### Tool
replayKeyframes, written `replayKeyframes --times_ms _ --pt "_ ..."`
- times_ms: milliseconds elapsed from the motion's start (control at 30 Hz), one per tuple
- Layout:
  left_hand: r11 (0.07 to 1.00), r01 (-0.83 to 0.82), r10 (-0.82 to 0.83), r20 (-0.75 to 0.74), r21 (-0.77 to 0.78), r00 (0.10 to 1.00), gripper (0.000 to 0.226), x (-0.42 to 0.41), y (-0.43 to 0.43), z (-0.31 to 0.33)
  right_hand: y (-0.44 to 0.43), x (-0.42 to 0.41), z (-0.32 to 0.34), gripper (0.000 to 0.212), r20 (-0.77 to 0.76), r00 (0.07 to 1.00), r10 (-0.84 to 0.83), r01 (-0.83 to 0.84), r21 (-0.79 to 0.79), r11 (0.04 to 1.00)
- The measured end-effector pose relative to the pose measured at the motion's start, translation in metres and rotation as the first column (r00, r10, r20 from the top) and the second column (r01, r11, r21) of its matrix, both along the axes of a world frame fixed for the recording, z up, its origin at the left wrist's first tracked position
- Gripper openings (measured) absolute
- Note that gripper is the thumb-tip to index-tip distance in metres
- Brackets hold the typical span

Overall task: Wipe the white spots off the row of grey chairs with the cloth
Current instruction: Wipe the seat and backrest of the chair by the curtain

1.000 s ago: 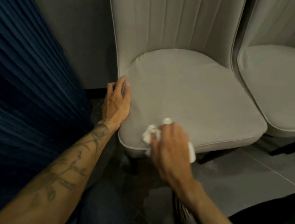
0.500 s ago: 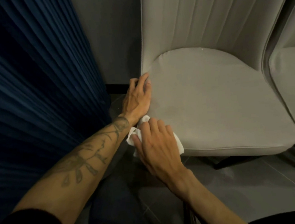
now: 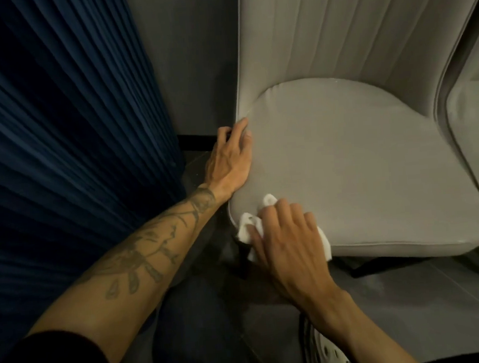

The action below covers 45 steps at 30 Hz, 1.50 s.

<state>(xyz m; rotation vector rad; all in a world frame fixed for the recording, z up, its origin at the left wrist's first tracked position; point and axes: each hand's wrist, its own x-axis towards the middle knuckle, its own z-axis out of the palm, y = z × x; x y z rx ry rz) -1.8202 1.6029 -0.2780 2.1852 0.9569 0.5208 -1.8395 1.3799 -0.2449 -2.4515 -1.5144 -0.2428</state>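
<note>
A grey upholstered chair (image 3: 368, 154) with a ribbed backrest fills the middle of the head view. My right hand (image 3: 286, 240) presses a crumpled white cloth (image 3: 246, 228) onto the seat's front left corner, fingers spread over it, and bits of cloth stick out past my fingertips and by my wrist. My left hand (image 3: 229, 159) rests flat against the seat's left edge, fingertips near the backrest seam. A few faint white specks show along the seam at the back of the seat. I cannot make out any spots under the cloth.
A second grey chair (image 3: 478, 139) stands close on the right. A dark blue pleated curtain (image 3: 67, 154) hangs on the left beside a grey wall (image 3: 194, 56). Grey floor tiles (image 3: 414, 305) lie below, with dark chair legs under the seat.
My right hand has slid the cloth from the seat's front left edge up onto its top corner. My left hand stays on the seat's left edge. The view has shifted a little.
</note>
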Motion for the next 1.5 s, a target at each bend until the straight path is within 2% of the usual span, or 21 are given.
replayKeyframes --times_ms 100,233,333,500,633,733,800,867,967,1067,1133,1200,1267,1333,1433,1500 --pt "1.000 0.001 -0.001 -0.009 0.009 1.000 0.045 0.000 0.000 0.002 0.014 -0.006 0.005 0.027 -0.009 0.998 -0.061 0.061 -0.036 0.997" --pt "1.000 0.002 -0.002 -0.011 -0.009 1.000 0.044 0.001 0.001 0.000 0.044 -0.016 0.010 0.030 -0.049 0.996 0.071 -0.074 -0.066 0.995" --pt "1.000 0.009 -0.009 -0.012 0.013 1.000 0.048 0.000 0.001 0.000 0.022 0.009 0.009 0.027 -0.031 0.997 0.073 -0.074 -0.018 0.997" --pt "0.999 0.013 -0.011 -0.047 0.034 0.999 0.045 -0.002 0.000 0.003 -0.009 0.077 0.012 0.031 -0.021 0.983 -0.184 0.183 -0.045 0.982" --pt "0.999 0.012 -0.009 -0.068 0.041 0.998 0.047 -0.002 -0.002 0.008 0.012 0.152 0.023 0.042 -0.020 0.924 -0.383 0.367 -0.248 0.897" --pt "0.996 0.013 -0.004 -0.098 0.085 0.995 0.046 -0.001 -0.003 0.012 0.049 0.157 0.023 0.038 -0.152 0.961 -0.231 0.210 -0.139 0.968" --pt "0.991 0.021 -0.003 -0.138 0.131 0.990 0.046 -0.001 -0.005 0.017 0.063 0.149 0.020 0.033 -0.157 0.984 -0.083 0.070 -0.083 0.994" --pt "0.983 0.043 -0.006 -0.204 0.178 0.979 0.046 0.000 -0.005 0.023 0.061 0.168 0.021 0.030 -0.137 0.989 -0.062 0.056 -0.045 0.997" --pt "0.973 0.065 -0.009 -0.244 0.221 0.970 0.047 0.006 -0.003 0.033 0.044 0.232 0.024 0.035 -0.060 0.966 -0.252 0.249 -0.054 0.967" --pt "0.940 0.058 0.018 -0.219 0.337 0.976 0.043 0.018 -0.008 0.039 0.037 0.298 0.027 0.045 0.025 0.880 -0.475 0.475 -0.092 0.875" --pt "0.890 0.074 0.024 -0.208 0.449 0.978 0.041 0.023 -0.015 0.037 0.047 0.323 0.027 0.045 -0.034 0.797 -0.603 0.603 -0.020 0.798" --pt "0.866 0.076 0.021 -0.186 0.494 0.982 0.040 0.028 -0.018 0.034 0.064 0.334 0.024 0.041 -0.054 0.755 -0.653 0.655 0.011 0.756" --pt "0.863 0.062 0.032 -0.176 0.501 0.984 0.039 0.030 -0.020 0.032 0.086 0.338 0.021 0.039 0.069 0.795 -0.603 0.607 -0.076 0.791" --pt "0.859 0.054 0.039 -0.170 0.509 0.985 0.039 0.032 -0.021 0.030 0.111 0.335 0.020 0.042 0.175 0.875 -0.451 0.480 -0.192 0.856" --pt "0.854 0.045 0.043 -0.156 0.519 0.987 0.039 0.032 -0.023 0.028 0.133 0.336 0.020 0.049 0.196 0.958 -0.209 0.259 -0.280 0.925" --pt "0.861 0.033 0.050 -0.149 0.508 0.987 0.039 0.031 -0.025 0.028 0.122 0.344 0.021 0.052 0.214 0.966 -0.148 0.211 -0.313 0.926"
